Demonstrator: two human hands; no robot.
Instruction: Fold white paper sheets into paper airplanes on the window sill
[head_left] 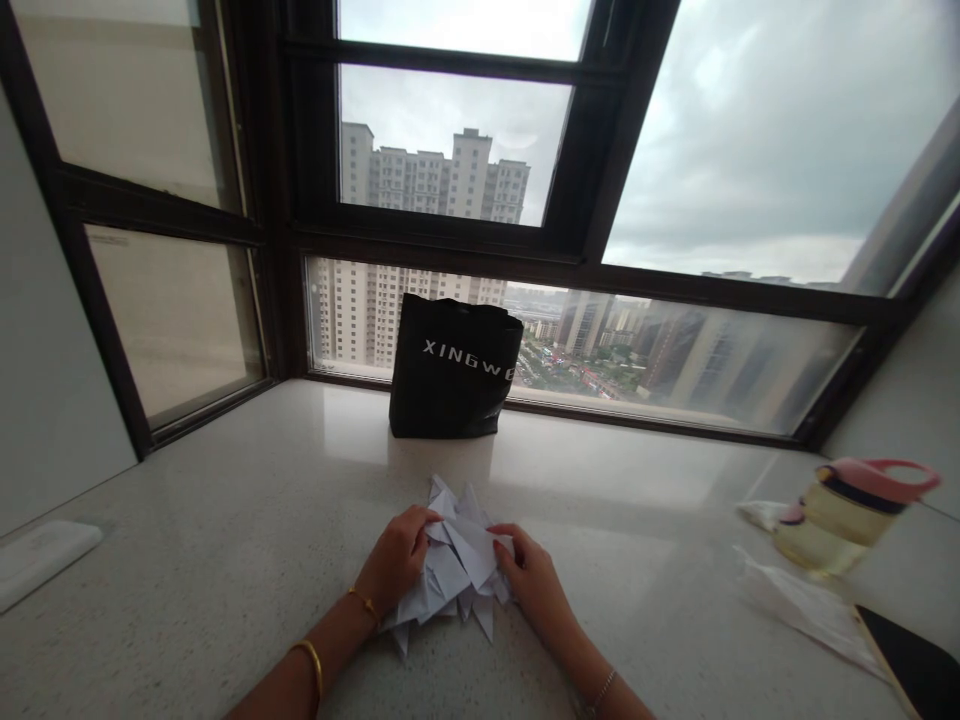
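Note:
A heap of white folded paper pieces (450, 580), with pointed corners sticking out on several sides, lies on the pale speckled counter (247, 540). At the heap's left side my left hand (397, 558) is closed, thumb and fingers pinching a folded paper. Opposite it, my right hand (531, 572) has its thumb and bent index finger closed on the right edge of a folded paper near the top. Both hands partly cover the heap, and the lower layers are hidden.
Behind the heap stands a black bag (454, 375) with white lettering, close to the window (690, 360). On the right are a yellowish bottle with a pink lid (844, 520), a crumpled tissue (806, 605) and a phone (915, 655). A white flat object (49, 555) lies far left.

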